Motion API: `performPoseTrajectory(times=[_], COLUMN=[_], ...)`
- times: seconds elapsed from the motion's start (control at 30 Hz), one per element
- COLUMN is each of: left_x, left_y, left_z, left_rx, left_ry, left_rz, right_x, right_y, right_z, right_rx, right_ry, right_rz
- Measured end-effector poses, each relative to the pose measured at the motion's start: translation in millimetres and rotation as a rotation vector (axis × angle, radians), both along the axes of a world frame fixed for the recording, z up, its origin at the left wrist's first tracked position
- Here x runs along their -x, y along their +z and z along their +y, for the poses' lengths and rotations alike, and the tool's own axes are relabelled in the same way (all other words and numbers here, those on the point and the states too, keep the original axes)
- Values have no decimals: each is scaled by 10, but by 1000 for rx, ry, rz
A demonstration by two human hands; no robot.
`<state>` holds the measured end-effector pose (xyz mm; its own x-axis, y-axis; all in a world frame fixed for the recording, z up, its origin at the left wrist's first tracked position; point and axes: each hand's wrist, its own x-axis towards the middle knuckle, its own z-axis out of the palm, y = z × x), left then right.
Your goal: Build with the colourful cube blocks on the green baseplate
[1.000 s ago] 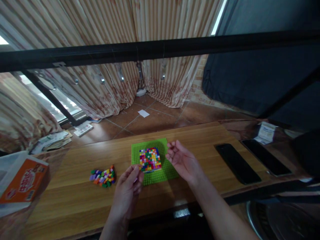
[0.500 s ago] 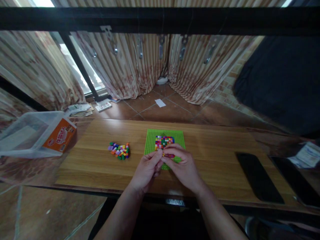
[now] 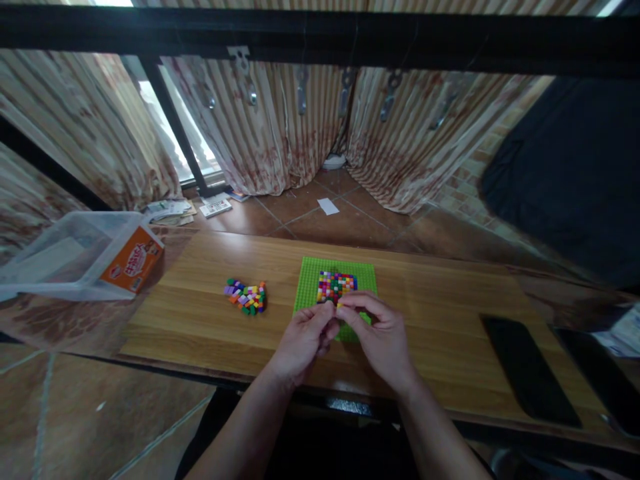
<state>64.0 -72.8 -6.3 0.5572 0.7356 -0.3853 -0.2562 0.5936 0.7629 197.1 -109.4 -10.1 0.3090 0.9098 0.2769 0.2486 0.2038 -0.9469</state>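
Note:
A green studded baseplate (image 3: pixel 307 270) lies on the wooden table, with a patch of multicoloured toy bricks (image 3: pixel 337 283) pressed onto it. Over its near part, my right hand (image 3: pixel 380 337) pinches a small yellow toy brick (image 3: pixel 340 306) between thumb and forefinger. My left hand (image 3: pixel 303 340) is closed beside it, fingertips almost meeting the right ones; what it pinches, if anything, is too small to make out. To the left of the baseplate sits a pile of loose bricks (image 3: pixel 247 297) in mixed colours. Both hands hide part of the baseplate's near side.
A clear plastic bin (image 3: pixel 75 287) with an orange label stands at the table's left. At the right lie a black flat slab (image 3: pixel 530 370) and another dark flat object (image 3: pixel 600 373). A black metal bar (image 3: pixel 320 37) with hanging hooks crosses above.
The view has shifted slightly, so the table things appear farther right. A reddish piece seen in my right fingers earlier no longer shows; the yellow brick shows at the fingertips.

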Motion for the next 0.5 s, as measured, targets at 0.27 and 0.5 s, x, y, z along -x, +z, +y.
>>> performPoseTrajectory(times=[0.27, 0.5], left_x=[108, 110], left_y=[13, -34], left_z=[128, 151], left_rx=[-55, -30], left_ry=[273, 284], left_rz=[107, 157], right_x=[-294, -257], right_y=[-129, -133], right_z=[31, 12], right_rx=[102, 104], right_ry=[-142, -50], right_rz=[-126, -360])
